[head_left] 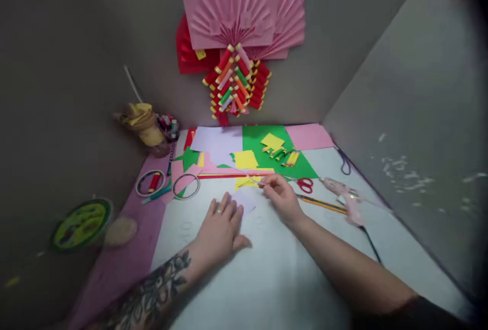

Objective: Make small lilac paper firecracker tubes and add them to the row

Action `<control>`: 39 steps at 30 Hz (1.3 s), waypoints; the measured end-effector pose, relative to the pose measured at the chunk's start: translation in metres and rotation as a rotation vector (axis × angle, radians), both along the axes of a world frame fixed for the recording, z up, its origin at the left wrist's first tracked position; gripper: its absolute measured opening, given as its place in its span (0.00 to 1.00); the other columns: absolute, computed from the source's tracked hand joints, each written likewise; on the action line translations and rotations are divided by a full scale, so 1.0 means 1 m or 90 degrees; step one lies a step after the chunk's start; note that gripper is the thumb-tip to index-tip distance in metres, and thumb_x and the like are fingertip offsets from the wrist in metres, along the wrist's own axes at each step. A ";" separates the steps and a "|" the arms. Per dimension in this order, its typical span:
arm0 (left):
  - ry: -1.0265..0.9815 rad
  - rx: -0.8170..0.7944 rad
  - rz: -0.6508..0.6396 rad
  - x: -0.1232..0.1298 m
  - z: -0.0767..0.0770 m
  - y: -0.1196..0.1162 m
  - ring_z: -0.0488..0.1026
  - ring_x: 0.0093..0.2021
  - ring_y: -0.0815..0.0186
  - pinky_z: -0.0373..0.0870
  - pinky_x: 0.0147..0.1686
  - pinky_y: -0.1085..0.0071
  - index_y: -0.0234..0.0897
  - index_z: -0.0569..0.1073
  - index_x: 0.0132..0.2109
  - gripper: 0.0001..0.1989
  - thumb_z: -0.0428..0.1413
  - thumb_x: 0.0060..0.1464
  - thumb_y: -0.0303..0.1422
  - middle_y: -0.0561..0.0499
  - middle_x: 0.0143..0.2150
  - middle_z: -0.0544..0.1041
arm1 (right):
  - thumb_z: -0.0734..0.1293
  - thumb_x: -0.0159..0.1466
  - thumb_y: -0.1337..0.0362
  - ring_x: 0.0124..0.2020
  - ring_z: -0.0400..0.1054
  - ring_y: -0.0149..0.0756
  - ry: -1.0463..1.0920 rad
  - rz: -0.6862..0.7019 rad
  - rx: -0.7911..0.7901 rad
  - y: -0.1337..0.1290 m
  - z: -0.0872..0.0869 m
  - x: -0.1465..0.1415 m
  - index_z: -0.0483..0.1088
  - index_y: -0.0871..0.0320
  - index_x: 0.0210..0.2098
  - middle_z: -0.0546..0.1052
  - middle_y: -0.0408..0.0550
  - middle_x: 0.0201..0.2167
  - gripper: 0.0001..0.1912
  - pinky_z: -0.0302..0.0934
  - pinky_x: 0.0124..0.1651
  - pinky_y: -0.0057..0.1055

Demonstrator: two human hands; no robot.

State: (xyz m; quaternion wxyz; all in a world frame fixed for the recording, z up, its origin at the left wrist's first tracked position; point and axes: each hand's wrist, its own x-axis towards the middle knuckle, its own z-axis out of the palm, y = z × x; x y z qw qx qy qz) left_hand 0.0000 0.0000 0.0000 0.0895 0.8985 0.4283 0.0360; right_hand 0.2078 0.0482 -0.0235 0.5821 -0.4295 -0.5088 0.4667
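My left hand [221, 224] lies flat on the white tabletop sheet, fingers spread. Its fingertips rest at the edge of a small lilac paper piece [247, 201]. My right hand [281, 197] is closed in a pinch, thumb and forefinger on a thin pale strip [253, 180] that points toward the back left. I cannot make out whether the strip is paper. Yellow paper scraps [246, 182] lie just beyond the lilac piece, close to my right fingertips. Behind them run long pink and red paper strips [217, 176].
Red scissors [305, 185], pencils [324, 204] and a pink glue gun [353, 208] lie at right. Tape rings [186, 186] stand left. Green paper [305, 166] bears small rolled tubes [280, 154]. Pink fans [232, 9] and paper firecrackers [232, 81] hang on the back wall.
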 end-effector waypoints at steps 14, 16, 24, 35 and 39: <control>-0.522 -0.150 0.150 -0.011 0.004 0.037 0.68 0.43 0.65 0.66 0.39 0.71 0.36 0.73 0.36 0.05 0.54 0.53 0.32 0.47 0.43 0.69 | 0.65 0.59 0.56 0.37 0.64 0.38 -0.074 0.226 0.032 -0.005 0.010 -0.005 0.63 0.56 0.26 0.71 0.49 0.33 0.12 0.58 0.40 0.35; -0.536 -0.152 0.160 -0.011 0.008 0.036 0.68 0.40 0.66 0.65 0.38 0.71 0.36 0.72 0.32 0.05 0.53 0.53 0.31 0.48 0.39 0.69 | 0.66 0.59 0.57 0.37 0.64 0.37 -0.074 0.209 0.024 -0.004 0.008 -0.006 0.65 0.56 0.28 0.71 0.48 0.33 0.10 0.58 0.40 0.34; -0.634 -0.203 0.201 -0.005 0.009 0.032 0.68 0.37 0.67 0.62 0.31 0.73 0.36 0.74 0.33 0.06 0.54 0.53 0.32 0.48 0.37 0.70 | 0.71 0.53 0.61 0.24 0.57 0.25 0.085 0.142 -0.149 -0.011 0.010 -0.027 0.68 0.54 0.40 0.67 0.42 0.32 0.16 0.50 0.23 0.24; -0.658 -0.235 0.163 -0.002 0.007 0.027 0.69 0.40 0.65 0.65 0.36 0.70 0.36 0.75 0.35 0.06 0.53 0.53 0.31 0.46 0.39 0.70 | 0.71 0.51 0.58 0.16 0.48 0.22 0.179 0.205 -0.253 -0.016 0.024 -0.038 0.65 0.57 0.29 0.61 0.36 0.19 0.13 0.37 0.18 0.24; -0.644 -0.235 0.151 -0.001 0.004 0.025 0.69 0.38 0.66 0.66 0.35 0.71 0.37 0.75 0.39 0.08 0.53 0.54 0.32 0.46 0.41 0.70 | 0.71 0.52 0.60 0.17 0.48 0.21 0.172 0.193 -0.205 -0.017 0.024 -0.039 0.64 0.58 0.24 0.62 0.38 0.22 0.12 0.37 0.19 0.24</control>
